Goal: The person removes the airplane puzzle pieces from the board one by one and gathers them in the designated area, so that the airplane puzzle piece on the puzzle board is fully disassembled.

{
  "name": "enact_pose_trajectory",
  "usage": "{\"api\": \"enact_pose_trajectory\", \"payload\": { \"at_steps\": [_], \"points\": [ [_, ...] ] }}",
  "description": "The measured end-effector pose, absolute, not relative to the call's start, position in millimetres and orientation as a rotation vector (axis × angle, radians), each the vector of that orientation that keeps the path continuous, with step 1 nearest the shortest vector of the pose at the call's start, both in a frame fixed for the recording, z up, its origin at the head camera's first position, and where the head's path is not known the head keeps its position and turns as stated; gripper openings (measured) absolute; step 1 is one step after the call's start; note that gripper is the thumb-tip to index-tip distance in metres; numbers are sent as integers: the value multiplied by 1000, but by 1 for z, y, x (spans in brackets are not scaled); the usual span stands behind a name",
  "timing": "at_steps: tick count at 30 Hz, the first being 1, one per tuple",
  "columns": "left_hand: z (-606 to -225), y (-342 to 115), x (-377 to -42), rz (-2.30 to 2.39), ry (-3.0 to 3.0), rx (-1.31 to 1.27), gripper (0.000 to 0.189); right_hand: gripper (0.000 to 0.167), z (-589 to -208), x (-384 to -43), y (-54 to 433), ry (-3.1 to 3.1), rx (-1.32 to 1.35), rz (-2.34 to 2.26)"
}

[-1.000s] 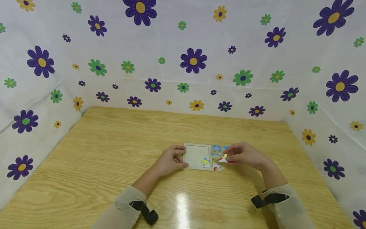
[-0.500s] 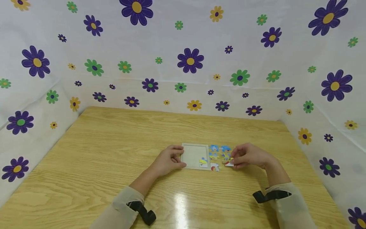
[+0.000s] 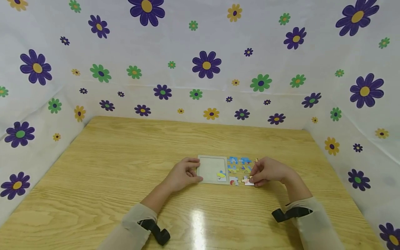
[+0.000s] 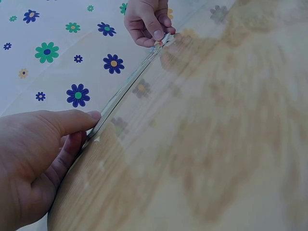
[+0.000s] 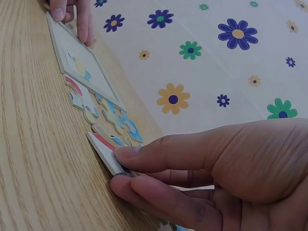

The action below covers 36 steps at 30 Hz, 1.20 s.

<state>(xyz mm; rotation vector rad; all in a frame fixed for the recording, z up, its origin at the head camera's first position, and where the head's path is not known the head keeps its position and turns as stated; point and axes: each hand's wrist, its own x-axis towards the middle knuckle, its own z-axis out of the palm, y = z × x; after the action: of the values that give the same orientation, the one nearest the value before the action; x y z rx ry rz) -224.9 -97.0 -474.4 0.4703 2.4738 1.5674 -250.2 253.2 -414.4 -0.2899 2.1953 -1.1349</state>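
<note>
In the head view a pale puzzle tray (image 3: 210,170) lies flat on the table. One yellow, white and blue puzzle piece sits in its front right corner. My left hand (image 3: 184,174) holds the tray's left edge, with the thumb at the front part of that edge and the fingers farther back. My right hand (image 3: 272,171) pinches a white and red puzzle piece (image 5: 107,148) between thumb and fingers, low over the table to the right of the tray. In the right wrist view this piece is tilted, and the fingers hide part of it.
Several loose puzzle pieces (image 3: 245,160) lie in rows against the tray's right side. A white piece with a red patch (image 3: 233,181) is the front one beside the tray. Flowered white cloth (image 3: 175,41) walls the wooden table (image 3: 140,146) at the back and sides.
My right hand has carried the pinched piece rightward, away from the tray, then slightly back left and lower toward the front row. My left hand stays at the tray edge.
</note>
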Motion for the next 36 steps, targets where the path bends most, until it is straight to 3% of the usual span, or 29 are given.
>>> {"api": "enact_pose_trajectory", "payload": {
  "at_steps": [12,36],
  "points": [
    [-477,-96,-225,1555,2489,468,56,15,-408,-244,245,2265,-280,-1083],
    [-476,-98,-226,1553,2493,461,56,29,-413,-242,216,2320,-326,-1214]
  ]
}}
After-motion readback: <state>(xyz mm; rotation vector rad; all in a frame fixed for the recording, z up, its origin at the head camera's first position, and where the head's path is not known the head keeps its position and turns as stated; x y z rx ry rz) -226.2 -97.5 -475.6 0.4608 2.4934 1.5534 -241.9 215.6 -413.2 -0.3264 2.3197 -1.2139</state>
